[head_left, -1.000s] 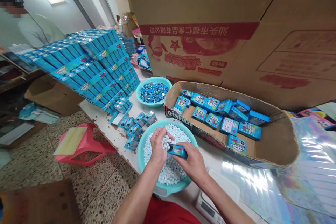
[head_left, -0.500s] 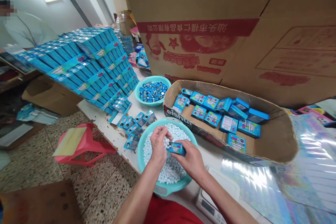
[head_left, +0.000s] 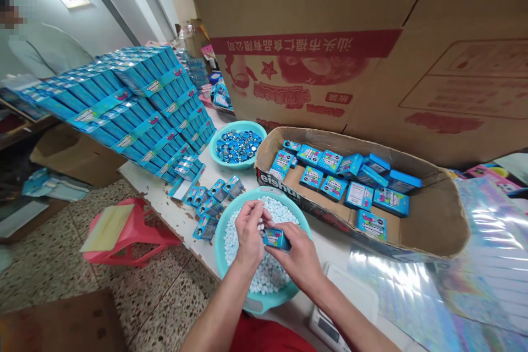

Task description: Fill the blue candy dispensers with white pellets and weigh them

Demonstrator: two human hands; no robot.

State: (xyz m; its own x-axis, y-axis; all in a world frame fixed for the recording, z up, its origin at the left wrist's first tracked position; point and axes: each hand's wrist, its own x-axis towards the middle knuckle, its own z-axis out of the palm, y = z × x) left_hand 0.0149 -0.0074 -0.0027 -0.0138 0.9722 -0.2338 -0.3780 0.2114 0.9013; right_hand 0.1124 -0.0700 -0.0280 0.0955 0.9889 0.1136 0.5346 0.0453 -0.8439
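Note:
Over a turquoise basin [head_left: 303,220] of small pale candies [head_left: 270,278], my right hand [head_left: 299,253] grips a small blue candy box [head_left: 275,238] on its side, its end turned toward my other hand. My left hand [head_left: 250,231] is curled at that end, with a few white candies showing between its fingers and the box. The box's opening is mostly hidden by the fingers. Several small blue boxes [head_left: 210,206] with clear fronts stand on the table just left of the basin.
A cut-down cardboard tray [head_left: 437,231] with several blue boxes stands at the right. Behind sit a basin of blue-and-silver caps [head_left: 238,146] and stacked blue cartons [head_left: 136,104]. A white scale [head_left: 330,330] lies near my right forearm. A red stool [head_left: 127,231] and a person [head_left: 45,47] are at left.
Fewer white candies show between my left fingers and the box than before. My right hand still holds the box in nearly the same place; the view has shifted slightly.

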